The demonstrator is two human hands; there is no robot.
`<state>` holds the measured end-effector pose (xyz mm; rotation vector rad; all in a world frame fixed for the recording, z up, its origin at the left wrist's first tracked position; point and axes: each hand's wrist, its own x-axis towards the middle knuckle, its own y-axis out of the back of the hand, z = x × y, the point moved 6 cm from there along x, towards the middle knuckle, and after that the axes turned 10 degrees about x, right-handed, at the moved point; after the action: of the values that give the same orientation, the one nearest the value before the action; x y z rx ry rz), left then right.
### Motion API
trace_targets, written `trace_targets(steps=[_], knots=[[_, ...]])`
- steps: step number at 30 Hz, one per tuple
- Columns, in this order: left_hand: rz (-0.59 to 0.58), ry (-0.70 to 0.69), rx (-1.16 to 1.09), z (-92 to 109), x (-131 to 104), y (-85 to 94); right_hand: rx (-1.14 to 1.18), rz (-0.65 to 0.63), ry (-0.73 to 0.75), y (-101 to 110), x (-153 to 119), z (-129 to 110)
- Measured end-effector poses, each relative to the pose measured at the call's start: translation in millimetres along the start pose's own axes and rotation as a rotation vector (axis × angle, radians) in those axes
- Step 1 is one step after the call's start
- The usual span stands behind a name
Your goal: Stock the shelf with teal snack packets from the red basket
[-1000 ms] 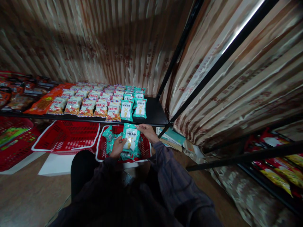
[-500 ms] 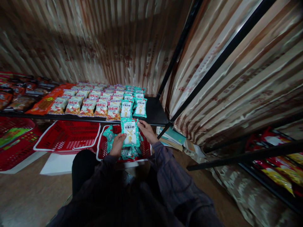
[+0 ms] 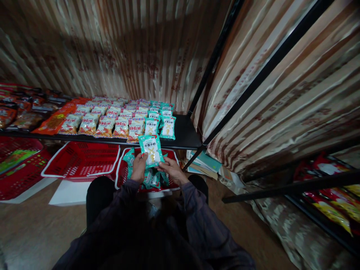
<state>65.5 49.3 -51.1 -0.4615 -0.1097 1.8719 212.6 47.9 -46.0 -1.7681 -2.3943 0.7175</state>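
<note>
A teal and white snack bag (image 3: 151,150) is held upright between both hands, just in front of the shelf edge. My left hand (image 3: 139,167) grips its lower left side, thumb on the front. Fingers of my right hand (image 3: 172,168) pinch its lower right corner. Beneath them, a red basket with a white rim (image 3: 120,173) holds several more teal bags (image 3: 152,179). On the black shelf (image 3: 185,132), teal bags (image 3: 168,126) stand in two columns beside rows of white and orange snack bags (image 3: 120,126).
Two more red baskets (image 3: 81,159) (image 3: 21,182) are at the left. Orange and dark packages (image 3: 21,108) fill the shelf's left part. Black rack posts (image 3: 270,69) slant at the right, with books (image 3: 205,163) below and red and yellow packages (image 3: 332,206) on another shelf.
The held bag has moved slightly left and up and is now a little tilted. My right hand has shifted down from the bag's upper right to its lower right corner.
</note>
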Motion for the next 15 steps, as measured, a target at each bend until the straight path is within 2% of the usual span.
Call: trace_targets(steps=[12,15], knots=[[-0.019,0.043,-0.009,5.1,-4.1,-3.5,0.002,-0.001,0.034,-4.1,-4.9,-3.5],[-0.037,-0.023,0.09,13.7,-8.9,-4.3,0.019,0.029,0.048,-1.2,-5.2,-4.2]])
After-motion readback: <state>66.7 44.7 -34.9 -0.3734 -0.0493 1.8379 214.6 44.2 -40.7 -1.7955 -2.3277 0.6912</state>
